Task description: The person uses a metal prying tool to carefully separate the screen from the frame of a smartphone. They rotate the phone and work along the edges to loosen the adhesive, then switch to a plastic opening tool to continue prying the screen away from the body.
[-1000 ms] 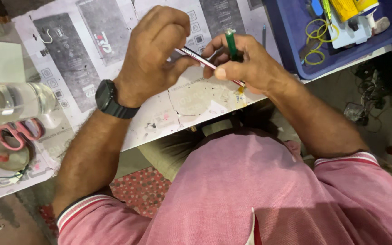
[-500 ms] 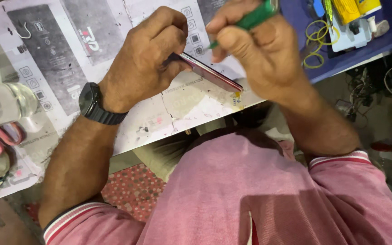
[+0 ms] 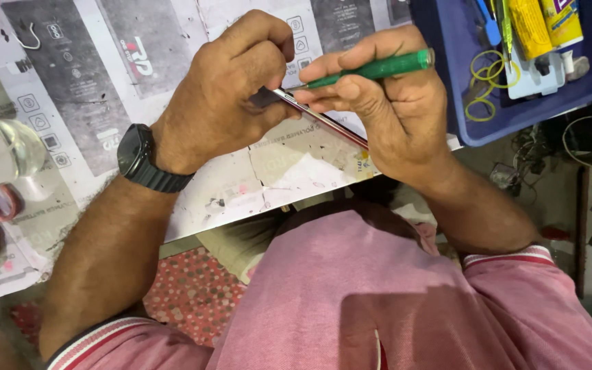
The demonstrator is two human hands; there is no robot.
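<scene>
Gripping a thin flat device (image 3: 327,122) edge-on above the surface (image 3: 289,175), the left hand (image 3: 224,96) curls its fingers around the upper end while the right hand (image 3: 385,113) supports the lower end and pinches a green-handled tool (image 3: 371,70) between thumb and fingers, its tip meeting the device's edge. A black wristwatch (image 3: 142,161) circles the left wrist. A blue tray (image 3: 460,75) holding yellow rubber bands (image 3: 481,85) sits just beside the right hand.

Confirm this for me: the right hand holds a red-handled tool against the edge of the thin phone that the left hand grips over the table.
Not quite: the tool in the right hand has a green handle, not red, as the head view shows. The left hand does grip the thin phone over the table.
</scene>
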